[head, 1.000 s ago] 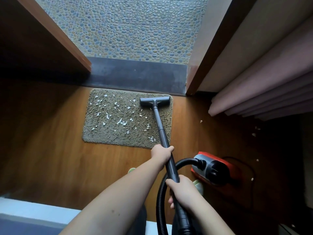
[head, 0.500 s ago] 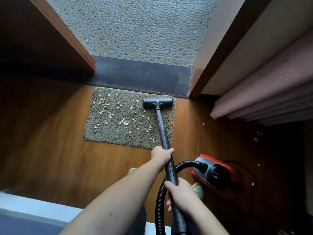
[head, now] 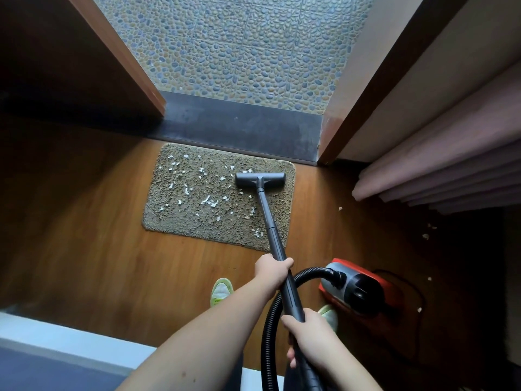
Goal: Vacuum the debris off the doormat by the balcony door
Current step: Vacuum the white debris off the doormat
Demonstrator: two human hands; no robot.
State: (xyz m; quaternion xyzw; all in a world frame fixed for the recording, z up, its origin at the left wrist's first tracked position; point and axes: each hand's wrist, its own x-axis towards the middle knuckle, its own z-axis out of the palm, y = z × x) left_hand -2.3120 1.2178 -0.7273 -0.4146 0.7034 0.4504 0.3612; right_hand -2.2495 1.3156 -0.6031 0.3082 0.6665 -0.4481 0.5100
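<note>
Both hands, L [head: 272, 270] & R [head: 311, 334], clamp wand [head: 270, 221]; nozzle [head: 260, 179] on doormat [head: 180, 221]

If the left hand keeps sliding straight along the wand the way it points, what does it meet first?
Likely the doormat: from the left hand, the wand runs bare over its near edge to the floor head. Depth is uncertain.

Doormat [head: 197, 215]: brownish shaggy rectangle w/ rounded corners, flat on wood floor, far edge just beside the dark door sill. Debris [head: 208, 200]: small white flakes scattered over its left & middle parts, right strip mostly clean. Vacuum head [head: 260, 179]: dark grey T-shaped nozzle sitting on mat's far-right area, wand [head: 270, 221] slanting back toward the near edge.
</note>
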